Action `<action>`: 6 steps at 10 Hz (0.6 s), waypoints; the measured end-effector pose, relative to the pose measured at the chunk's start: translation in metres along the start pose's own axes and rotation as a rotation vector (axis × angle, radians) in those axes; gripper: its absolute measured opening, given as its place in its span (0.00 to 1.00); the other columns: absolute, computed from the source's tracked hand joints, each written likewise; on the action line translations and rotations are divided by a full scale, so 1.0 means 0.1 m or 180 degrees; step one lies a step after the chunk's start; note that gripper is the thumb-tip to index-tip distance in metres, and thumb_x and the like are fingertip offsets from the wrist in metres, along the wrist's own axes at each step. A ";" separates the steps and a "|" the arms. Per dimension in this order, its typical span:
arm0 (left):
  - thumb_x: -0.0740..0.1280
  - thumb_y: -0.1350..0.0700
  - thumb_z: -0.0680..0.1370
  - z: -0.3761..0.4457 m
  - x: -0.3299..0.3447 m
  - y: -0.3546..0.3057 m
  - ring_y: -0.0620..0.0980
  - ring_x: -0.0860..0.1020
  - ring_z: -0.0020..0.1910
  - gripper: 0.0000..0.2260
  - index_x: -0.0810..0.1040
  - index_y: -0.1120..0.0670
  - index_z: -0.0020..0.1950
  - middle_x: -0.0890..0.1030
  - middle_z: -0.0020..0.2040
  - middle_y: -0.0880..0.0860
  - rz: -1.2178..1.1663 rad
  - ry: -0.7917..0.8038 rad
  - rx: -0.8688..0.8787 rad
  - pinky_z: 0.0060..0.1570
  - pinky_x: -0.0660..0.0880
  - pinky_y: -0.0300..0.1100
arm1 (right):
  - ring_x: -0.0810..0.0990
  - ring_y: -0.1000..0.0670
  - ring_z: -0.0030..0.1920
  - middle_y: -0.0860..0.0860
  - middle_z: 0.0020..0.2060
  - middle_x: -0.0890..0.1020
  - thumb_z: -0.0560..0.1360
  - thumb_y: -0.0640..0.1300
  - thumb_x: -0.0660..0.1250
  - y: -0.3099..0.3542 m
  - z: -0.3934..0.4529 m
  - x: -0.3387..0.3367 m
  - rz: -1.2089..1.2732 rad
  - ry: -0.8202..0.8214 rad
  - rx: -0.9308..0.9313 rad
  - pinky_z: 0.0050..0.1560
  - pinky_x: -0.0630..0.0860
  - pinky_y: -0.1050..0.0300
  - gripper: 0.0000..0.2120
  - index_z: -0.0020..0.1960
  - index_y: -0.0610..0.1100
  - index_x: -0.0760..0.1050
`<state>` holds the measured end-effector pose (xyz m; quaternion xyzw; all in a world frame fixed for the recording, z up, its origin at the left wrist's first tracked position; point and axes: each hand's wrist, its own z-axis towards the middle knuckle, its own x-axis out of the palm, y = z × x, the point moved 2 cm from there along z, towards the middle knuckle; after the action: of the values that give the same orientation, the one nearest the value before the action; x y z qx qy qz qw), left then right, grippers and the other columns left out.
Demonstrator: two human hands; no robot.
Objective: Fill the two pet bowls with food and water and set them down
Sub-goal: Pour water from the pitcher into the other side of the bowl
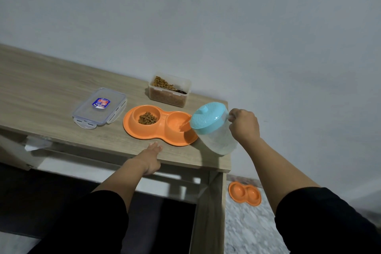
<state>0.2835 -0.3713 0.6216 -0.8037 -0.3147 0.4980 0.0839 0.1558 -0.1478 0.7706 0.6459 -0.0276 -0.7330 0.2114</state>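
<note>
An orange double pet bowl (144, 133) sits near the right end of the wooden table (47, 93). Its left cup holds brown kibble (147, 118). Over its right cup (177, 123) tilts a clear water jug (214, 130) with a light blue lid, and a thin stream of water runs from the spout into that cup. My right hand (244, 125) grips the jug's handle. My left hand (151, 155) rests flat on the table's front edge, fingers straight, just in front of the bowl. A second orange double bowl (244, 193) lies on the floor to the right of the table.
A clear tub of kibble (169, 90) with a spoon in it stands open against the wall behind the bowl. Its clear lid (100, 107) lies flat to the left of the bowl. The table's right edge is just under the jug. Marble-patterned floor shows at the lower right.
</note>
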 end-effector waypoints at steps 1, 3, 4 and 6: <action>0.57 0.62 0.80 0.01 0.00 0.01 0.49 0.43 0.79 0.31 0.49 0.52 0.80 0.43 0.80 0.50 0.0006 0.0013 -0.0025 0.78 0.46 0.46 | 0.74 0.45 0.41 0.44 0.46 0.82 0.70 0.28 0.57 -0.01 -0.01 0.00 -0.0008 0.0004 0.0018 0.40 0.70 0.57 0.14 0.49 0.37 0.78; 0.57 0.63 0.79 0.01 0.00 -0.01 0.50 0.43 0.79 0.31 0.50 0.52 0.80 0.43 0.80 0.49 -0.0007 -0.0009 -0.0045 0.78 0.46 0.45 | 0.78 0.41 0.47 0.43 0.47 0.82 0.71 0.28 0.57 -0.03 -0.04 0.01 -0.0003 -0.0048 -0.0026 0.42 0.72 0.57 0.13 0.49 0.37 0.78; 0.57 0.63 0.80 0.00 0.00 -0.02 0.50 0.43 0.79 0.30 0.50 0.53 0.80 0.43 0.80 0.50 -0.0005 -0.0032 -0.0039 0.78 0.46 0.45 | 0.78 0.41 0.46 0.42 0.46 0.82 0.71 0.29 0.57 -0.03 -0.04 0.01 0.0041 -0.0072 -0.0008 0.43 0.73 0.54 0.12 0.48 0.36 0.78; 0.57 0.63 0.79 0.00 0.01 -0.01 0.49 0.43 0.79 0.31 0.50 0.52 0.80 0.43 0.80 0.49 -0.0071 -0.0053 -0.0029 0.78 0.47 0.47 | 0.73 0.48 0.44 0.47 0.45 0.80 0.72 0.28 0.56 -0.18 -0.13 0.03 0.0695 -0.0219 0.0484 0.45 0.69 0.59 0.18 0.54 0.39 0.78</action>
<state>0.2838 -0.3703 0.6214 -0.7963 -0.3266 0.5023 0.0832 0.1630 -0.1297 0.7598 0.6277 -0.1605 -0.7231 0.2393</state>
